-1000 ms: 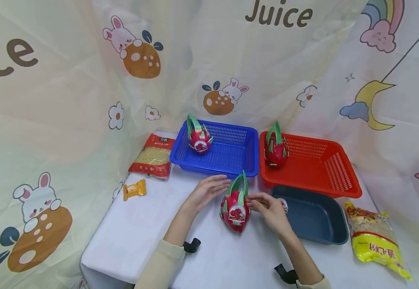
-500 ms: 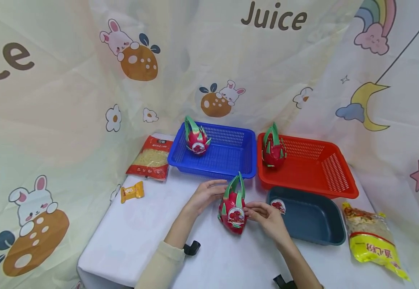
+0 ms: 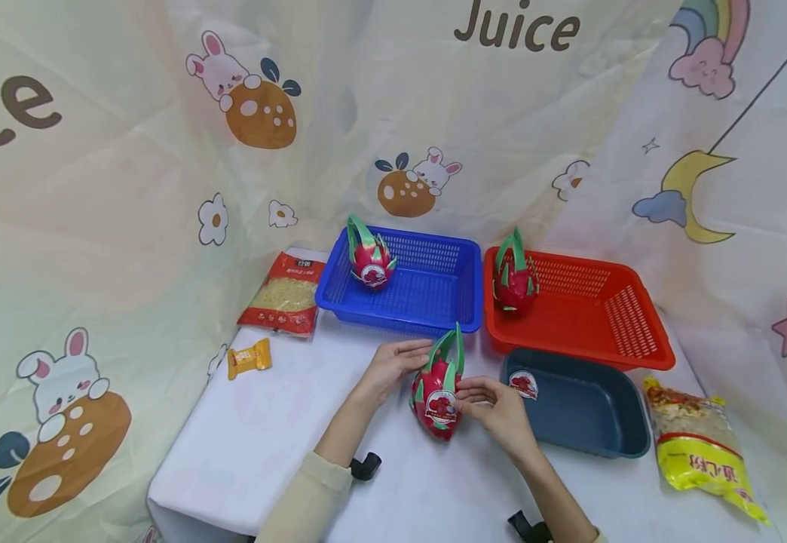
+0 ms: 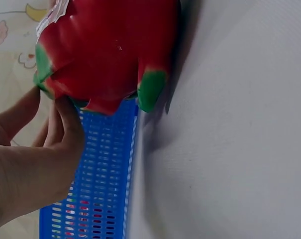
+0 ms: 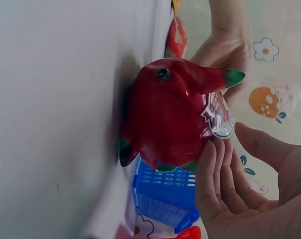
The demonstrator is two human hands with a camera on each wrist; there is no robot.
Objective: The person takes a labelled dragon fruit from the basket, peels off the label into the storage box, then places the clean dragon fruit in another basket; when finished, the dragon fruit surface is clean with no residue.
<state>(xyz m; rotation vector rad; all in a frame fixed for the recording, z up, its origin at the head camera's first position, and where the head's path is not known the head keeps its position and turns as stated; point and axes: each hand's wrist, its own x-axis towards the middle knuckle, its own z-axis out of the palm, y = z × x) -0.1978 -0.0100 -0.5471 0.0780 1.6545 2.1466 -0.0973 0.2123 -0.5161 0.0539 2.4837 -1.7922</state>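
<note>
A glossy red dragon fruit (image 3: 434, 426) with green leaf tips stands on the white table between my hands. It bears a round sticker (image 3: 441, 407) on its front. My left hand (image 3: 393, 371) is at its left side; in the left wrist view, thumb and fingers pinch a green leaf tip (image 4: 43, 67). At the right side, my right hand (image 3: 498, 415) holds the fruit with thumb and fingertips at the sticker's edge. The right wrist view shows the fruit's red underside (image 5: 165, 119) and the thumb (image 5: 254, 142) by the sticker.
Behind stand a blue basket (image 3: 427, 290) and a red basket (image 3: 583, 317), each with a dragon fruit inside. A dark tray (image 3: 583, 411) with a sticker on its wall sits right. Bagged food (image 3: 702, 452) lies far right; a red bag (image 3: 285, 294) and orange packet (image 3: 249, 359) lie left.
The left fingers have come in against the fruit's left side. The right hand has shifted slightly left along the sticker, uncovering the sticker on the dark tray. The fruit has barely moved.
</note>
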